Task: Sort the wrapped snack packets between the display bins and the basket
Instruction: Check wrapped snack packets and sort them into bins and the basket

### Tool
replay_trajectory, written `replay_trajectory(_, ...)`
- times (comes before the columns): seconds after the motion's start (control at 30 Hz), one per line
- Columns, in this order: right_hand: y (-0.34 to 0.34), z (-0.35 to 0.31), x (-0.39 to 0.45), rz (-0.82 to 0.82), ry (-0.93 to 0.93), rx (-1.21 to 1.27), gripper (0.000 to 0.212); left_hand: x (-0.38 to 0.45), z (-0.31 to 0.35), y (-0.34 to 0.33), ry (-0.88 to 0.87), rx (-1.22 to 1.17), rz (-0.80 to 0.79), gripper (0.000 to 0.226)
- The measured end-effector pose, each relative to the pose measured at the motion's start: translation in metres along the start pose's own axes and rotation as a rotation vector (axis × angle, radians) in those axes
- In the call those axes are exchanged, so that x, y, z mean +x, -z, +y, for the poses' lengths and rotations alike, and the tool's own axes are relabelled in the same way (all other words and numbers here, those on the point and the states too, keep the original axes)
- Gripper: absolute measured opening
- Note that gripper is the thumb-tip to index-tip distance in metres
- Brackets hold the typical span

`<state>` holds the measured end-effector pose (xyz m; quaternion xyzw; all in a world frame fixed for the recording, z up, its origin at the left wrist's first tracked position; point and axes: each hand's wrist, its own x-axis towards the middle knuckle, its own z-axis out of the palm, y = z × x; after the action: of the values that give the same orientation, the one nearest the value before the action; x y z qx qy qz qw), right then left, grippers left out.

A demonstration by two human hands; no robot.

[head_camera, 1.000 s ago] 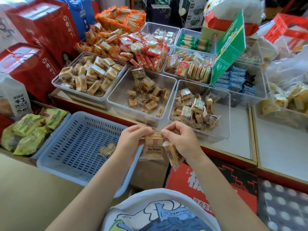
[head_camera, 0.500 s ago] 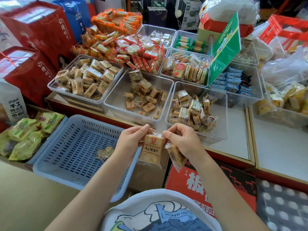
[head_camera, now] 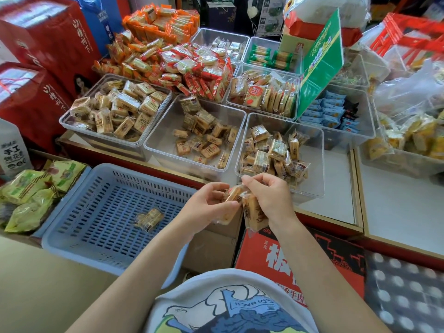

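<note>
The left hand (head_camera: pixel 206 205) now curls around the upper wrapped packet (head_camera: pixel 231 194), which has tilted flatter; the right hand (head_camera: pixel 269 198) pinches its end and grips a second packet (head_camera: pixel 253 213).

The blue slotted plastic basket (head_camera: pixel 96 212) at near left lies open from above, its floor bare but for one clear-wrapped tan packet (head_camera: pixel 149 219) near the middle. Green snack bags (head_camera: pixel 31 195) crowd its left wall. Beyond its far rim, three clear plastic bins (head_camera: pixel 158 140) stand side by side, open-topped; the middle one shows bare floor at its left. A tilted green sign (head_camera: pixel 319 63) overhangs the far right bins. Bare white shelf (head_camera: pixel 336 188) lies right of the nearest bin.
</note>
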<state>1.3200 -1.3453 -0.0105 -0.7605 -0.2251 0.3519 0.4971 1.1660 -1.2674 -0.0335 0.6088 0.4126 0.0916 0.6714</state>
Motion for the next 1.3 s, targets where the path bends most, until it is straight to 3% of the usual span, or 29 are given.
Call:
replay_trajectory(0.07,0.001,-0.001,-0.001,-0.039,-0.003,0.043,0.023,0.002,0.000,-0.001,0.041,-0.092,0.033,0.046)
replay_trajectory(0.17,0.001,-0.002,-0.002,-0.108,0.001,0.043,0.023,0.002,0.006,0.001,0.209,-0.553,0.098,0.024)
replay_trajectory(0.27,-0.003,0.000,-0.003,-0.157,-0.018,0.013,0.022,-0.002,0.006,0.011,0.215,-0.854,-0.020,0.034)
replay_trajectory(0.37,-0.005,0.000,-0.002,-0.147,-0.035,0.012,0.022,-0.006,0.006,0.014,0.173,-0.797,-0.126,0.038)
replay_trajectory(0.67,0.000,-0.004,0.000,-0.189,-0.123,0.110,0.010,0.000,0.001,0.012,0.043,-0.646,-0.176,0.042)
replay_trajectory(0.9,0.002,-0.004,0.000,-0.253,-0.110,0.094,0.009,0.004,-0.006,0.014,-0.056,-0.544,-0.069,0.051)
replay_trajectory(1.13,0.001,-0.003,0.001,-0.086,0.023,0.086,0.009,0.001,-0.002,0.008,-0.050,-0.379,0.020,0.042)
replay_trajectory(1.3,0.004,-0.007,0.004,0.006,0.065,0.111,0.010,0.002,0.001,0.012,-0.010,-0.198,-0.020,0.029)
